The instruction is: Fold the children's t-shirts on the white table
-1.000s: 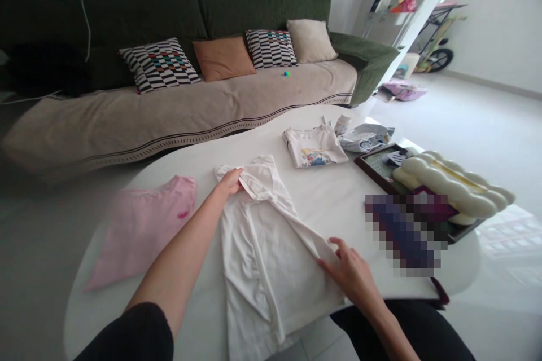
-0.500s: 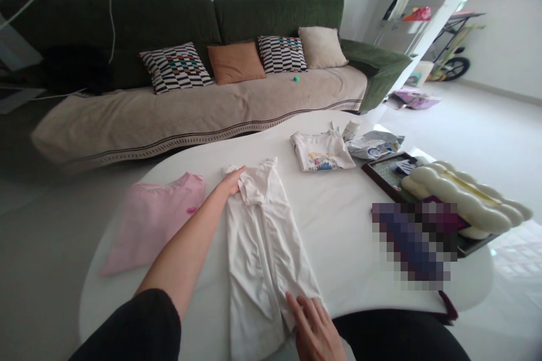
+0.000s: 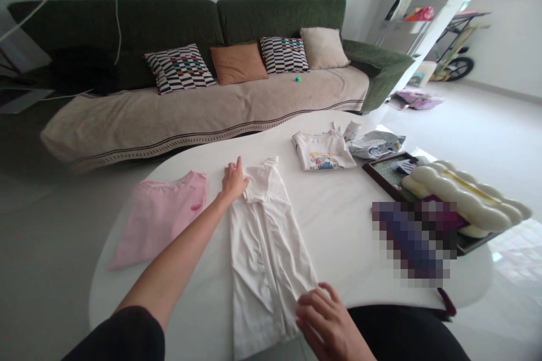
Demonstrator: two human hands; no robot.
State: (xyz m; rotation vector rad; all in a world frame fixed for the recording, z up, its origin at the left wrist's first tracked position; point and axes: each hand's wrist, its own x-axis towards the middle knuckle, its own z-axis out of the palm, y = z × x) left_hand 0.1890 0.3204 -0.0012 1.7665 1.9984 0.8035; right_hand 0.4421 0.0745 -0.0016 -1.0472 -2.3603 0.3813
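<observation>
A white garment (image 3: 265,242) lies folded into a long narrow strip on the white table (image 3: 339,220). My left hand (image 3: 234,180) rests flat on its far end by the collar, fingers stretched out. At the near hem, by the table's front edge, my right hand (image 3: 326,321) curls its fingers onto the cloth's corner. A folded pink shirt (image 3: 163,214) lies to the left of the strip. A folded white shirt with a cartoon print (image 3: 323,150) lies at the far right.
A dark tray (image 3: 379,169) with a cream bumpy cushion (image 3: 463,194) and a blurred-out item sits at the table's right. Crumpled packaging (image 3: 375,144) lies beside the printed shirt. A green sofa (image 3: 190,67) with several pillows stands behind the table.
The right side of the white garment has been folded inward, making a narrow strip. My right hand moved from the garment's right edge down to its near hem. My left hand flattened.
</observation>
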